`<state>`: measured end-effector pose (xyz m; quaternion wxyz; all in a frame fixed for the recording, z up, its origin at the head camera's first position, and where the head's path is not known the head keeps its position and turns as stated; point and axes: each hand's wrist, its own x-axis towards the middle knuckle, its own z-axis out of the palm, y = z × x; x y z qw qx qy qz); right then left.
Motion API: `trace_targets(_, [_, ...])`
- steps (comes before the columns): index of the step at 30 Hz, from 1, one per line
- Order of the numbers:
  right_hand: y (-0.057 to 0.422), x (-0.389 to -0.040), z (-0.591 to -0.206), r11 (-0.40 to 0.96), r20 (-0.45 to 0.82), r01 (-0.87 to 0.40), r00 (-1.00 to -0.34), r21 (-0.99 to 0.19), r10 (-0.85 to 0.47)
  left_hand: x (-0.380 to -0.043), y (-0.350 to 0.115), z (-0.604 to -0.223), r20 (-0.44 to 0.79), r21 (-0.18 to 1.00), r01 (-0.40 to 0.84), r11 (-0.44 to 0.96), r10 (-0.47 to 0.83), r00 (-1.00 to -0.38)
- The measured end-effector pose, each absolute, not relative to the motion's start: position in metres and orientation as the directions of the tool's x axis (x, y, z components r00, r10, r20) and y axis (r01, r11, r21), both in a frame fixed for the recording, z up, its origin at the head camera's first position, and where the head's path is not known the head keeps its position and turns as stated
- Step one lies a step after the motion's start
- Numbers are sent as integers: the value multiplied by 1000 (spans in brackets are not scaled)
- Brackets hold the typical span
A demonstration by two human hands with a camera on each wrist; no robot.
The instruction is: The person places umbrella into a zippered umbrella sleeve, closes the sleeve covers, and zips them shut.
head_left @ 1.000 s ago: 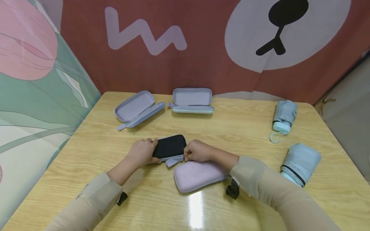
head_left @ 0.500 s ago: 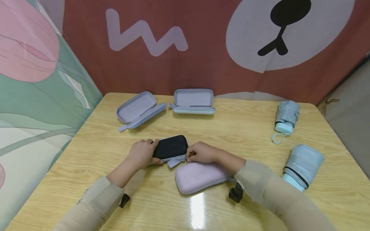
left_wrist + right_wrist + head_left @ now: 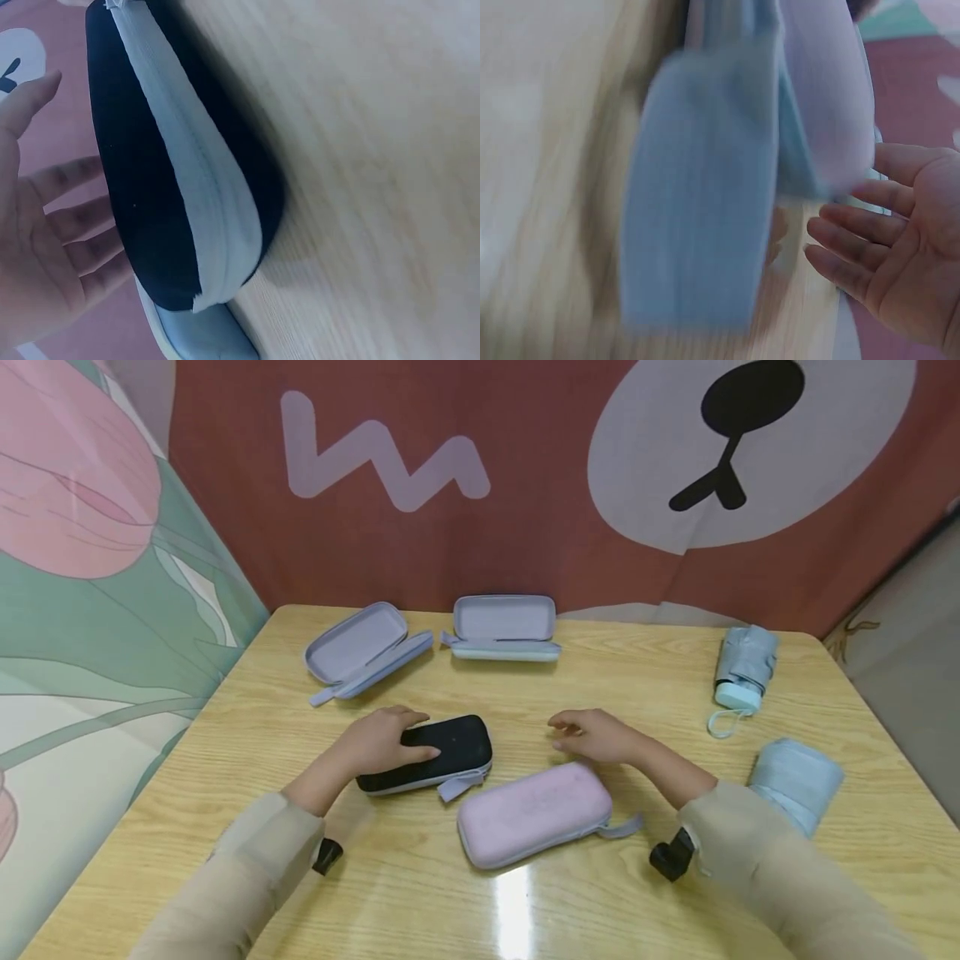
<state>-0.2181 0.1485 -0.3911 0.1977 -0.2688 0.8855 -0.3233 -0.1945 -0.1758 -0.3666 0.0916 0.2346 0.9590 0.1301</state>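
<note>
A black zippered case (image 3: 457, 743) lies closed on the table, with a grey pull tab (image 3: 459, 785) at its front right corner. My left hand (image 3: 378, 742) rests over its left end, thumb laid along the top. In the left wrist view the fingers (image 3: 82, 221) reach loosely behind the case's far side. Just in front and to the right is a closed pink case (image 3: 536, 814), its grey-blue tab (image 3: 697, 210) large and blurred in the right wrist view. Behind that case hovers my right hand (image 3: 600, 737), fingers loosely extended and holding nothing.
Two cases stand unfolded at the back: a lavender-lined one (image 3: 360, 647) on the left and another (image 3: 504, 622) in the middle. On the right lie two folded light-blue umbrellas, one farther back (image 3: 746, 660), the nearer one (image 3: 798, 781) partly behind my right sleeve.
My right hand has let go of the black case's zipper end and moved right. The left hand has loosened its grip, and the black case sits slightly lower and farther left.
</note>
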Motion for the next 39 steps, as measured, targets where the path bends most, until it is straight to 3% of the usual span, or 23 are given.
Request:
trace_targets(9, [207,-220,-388,752,-174,-209,-902,-625,-395,-219,-168,-363,-81,398,398,826,464,-882])
trace_targets(16, [239,-223,-391,802,-158,-114,-955,-586,-251,-234,-164,-363,-73,419,368,830,435,-897])
trace_targets(26, [281,-225,-394,817,-63,2,-997,-577,-41,-254,-156,-366,-110,473,338,814,435,-894])
trace_targets(34, [296,-229,-403,848,21,94,-992,-521,123,-271,-146,-367,-118,472,365,802,468,-876])
trace_targets(39, [304,-235,-405,862,7,139,-987,-488,163,-281,-138,-366,-153,510,336,792,468,-870])
